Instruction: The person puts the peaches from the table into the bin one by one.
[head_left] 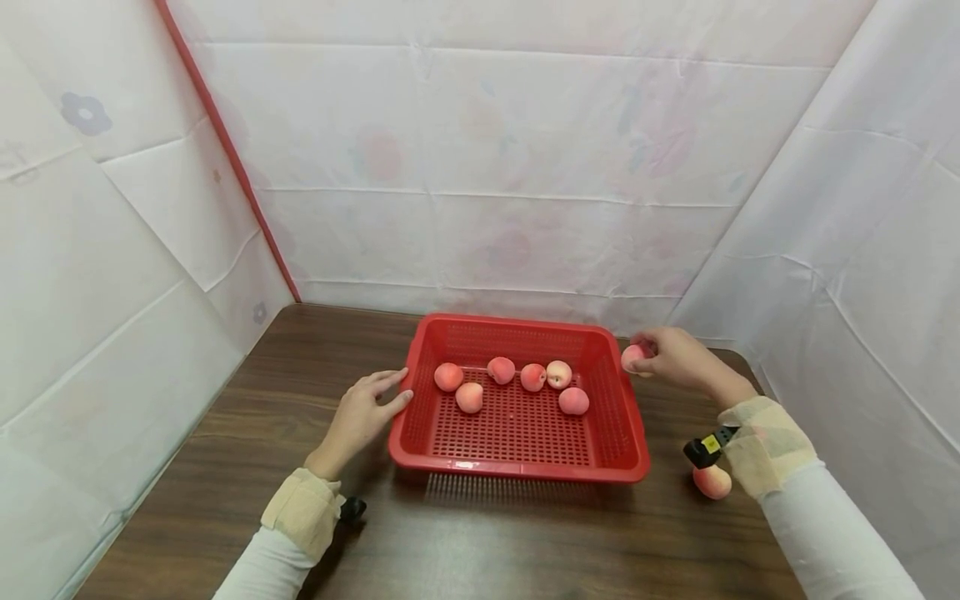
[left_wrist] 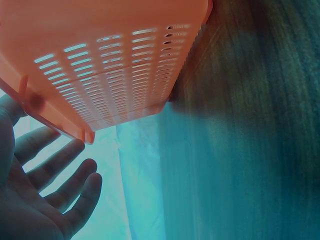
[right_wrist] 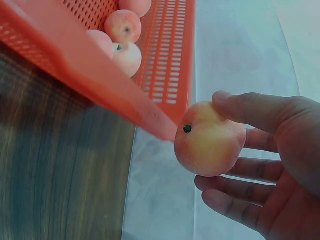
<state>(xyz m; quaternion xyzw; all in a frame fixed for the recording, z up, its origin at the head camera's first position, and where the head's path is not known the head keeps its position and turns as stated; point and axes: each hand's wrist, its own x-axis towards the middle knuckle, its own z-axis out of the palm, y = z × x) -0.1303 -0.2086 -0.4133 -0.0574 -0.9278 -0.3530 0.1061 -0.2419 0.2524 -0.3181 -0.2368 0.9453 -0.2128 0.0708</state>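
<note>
A red plastic basket point(head_left: 517, 472) with slotted walls stands on the table, and several peaches point(head_left: 470, 397) lie spread over its bottom. At its left rim is my left hand point(head_left: 362, 417), fingers loosely extended and fingertips at the edge. From below, the left wrist view shows that hand point(left_wrist: 45, 185) beside the basket wall point(left_wrist: 115, 75), its thumb partly hidden. My right hand point(head_left: 671, 358) holds a peach point(right_wrist: 210, 142) between thumb and fingers, just outside the basket's right rim. The peach's green stem end faces the basket in the right wrist view.
Another peach point(head_left: 712, 482) lies on the brown wooden table point(head_left: 247, 467), right of the basket and below my right wrist. White patterned sheets point(head_left: 480, 167) hang behind the table and along both sides. A dark wrist camera point(head_left: 705, 450) sticks out near that peach.
</note>
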